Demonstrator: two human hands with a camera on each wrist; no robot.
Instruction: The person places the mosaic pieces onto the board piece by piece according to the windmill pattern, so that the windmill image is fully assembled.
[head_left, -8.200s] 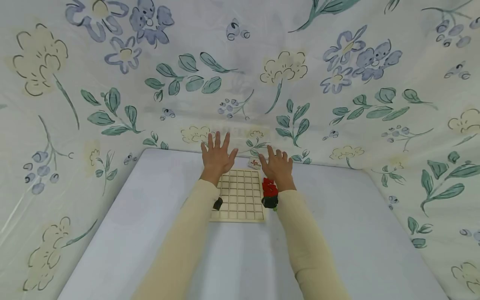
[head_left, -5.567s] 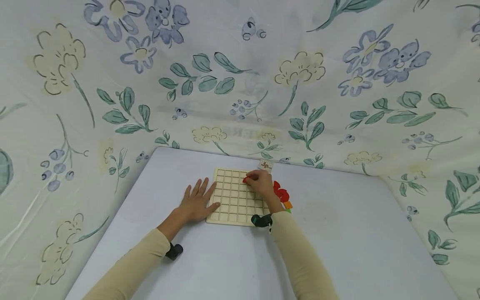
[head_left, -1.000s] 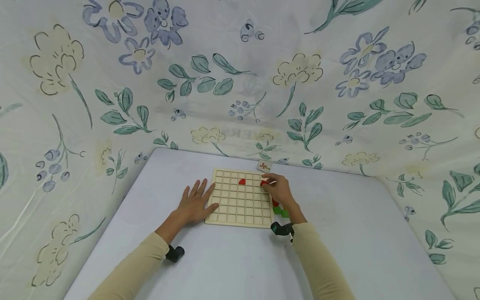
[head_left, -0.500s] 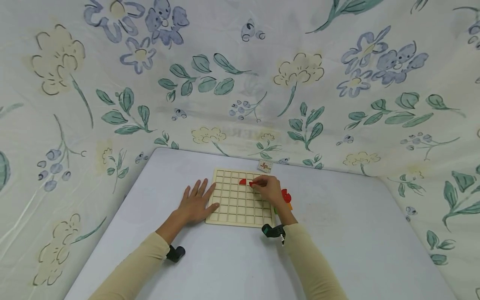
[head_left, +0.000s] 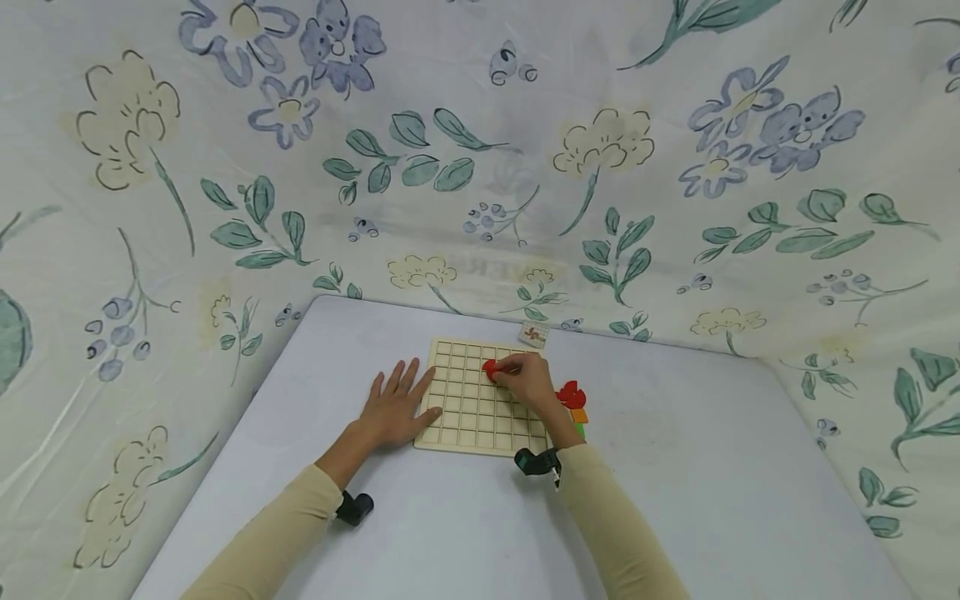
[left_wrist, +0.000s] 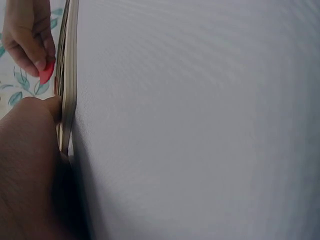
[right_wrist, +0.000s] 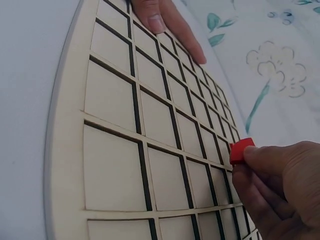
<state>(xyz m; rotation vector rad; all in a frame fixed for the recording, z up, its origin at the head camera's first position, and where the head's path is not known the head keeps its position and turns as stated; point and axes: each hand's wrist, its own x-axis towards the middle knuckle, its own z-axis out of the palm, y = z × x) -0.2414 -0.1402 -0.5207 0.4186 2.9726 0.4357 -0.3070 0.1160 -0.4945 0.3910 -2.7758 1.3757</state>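
A pale wooden grid board (head_left: pixel 457 414) with square recesses lies on the table. My left hand (head_left: pixel 392 410) rests flat with spread fingers at its left edge, the thumb on the board; in the right wrist view, left-hand fingers (right_wrist: pixel 156 22) lie over the edge. My right hand (head_left: pixel 528 382) pinches a small red quarter-round tile (left_wrist: pixel 46 73) between thumb and fingers. It holds this tile close over the upper middle squares, where another red tile sits in the grid, mostly overlapped by the held one in the head view.
Right of the board lie loose red tiles (head_left: pixel 572 394), an orange tile (head_left: pixel 579 415) and a green tile (head_left: pixel 580 431), partly behind the right forearm. A small pattern card (head_left: pixel 534 334) lies behind the board. Floral cloth (head_left: pixel 480 167) rises beyond the white table (head_left: pixel 450 517).
Both hands first hovered open; then the left settled at the board and the right placed one red tile. Since then the right hand has carried another red tile leftward from the board's right edge.
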